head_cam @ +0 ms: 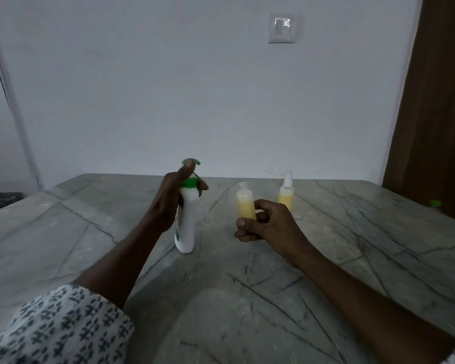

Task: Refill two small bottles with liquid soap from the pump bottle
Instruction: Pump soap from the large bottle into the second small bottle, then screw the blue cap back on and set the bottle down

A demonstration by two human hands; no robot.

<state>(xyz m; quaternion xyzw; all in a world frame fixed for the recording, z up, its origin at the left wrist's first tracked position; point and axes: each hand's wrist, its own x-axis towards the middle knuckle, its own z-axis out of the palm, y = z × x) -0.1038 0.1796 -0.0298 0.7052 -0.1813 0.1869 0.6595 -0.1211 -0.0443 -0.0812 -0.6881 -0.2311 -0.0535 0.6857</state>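
Observation:
A white pump bottle with a green pump head stands on the grey marble table. My left hand grips its neck, with a finger lying on the pump head. My right hand holds a small clear bottle upright, its top open, about two-thirds full of yellow soap, to the right of the pump spout and apart from it. A second small bottle with a white spray top and yellow soap inside stands on the table behind my right hand.
A small green object lies at the table's far right edge beside a brown wooden door. A white wall with a switch plate rises behind the table. Dark items sit off the table's left edge.

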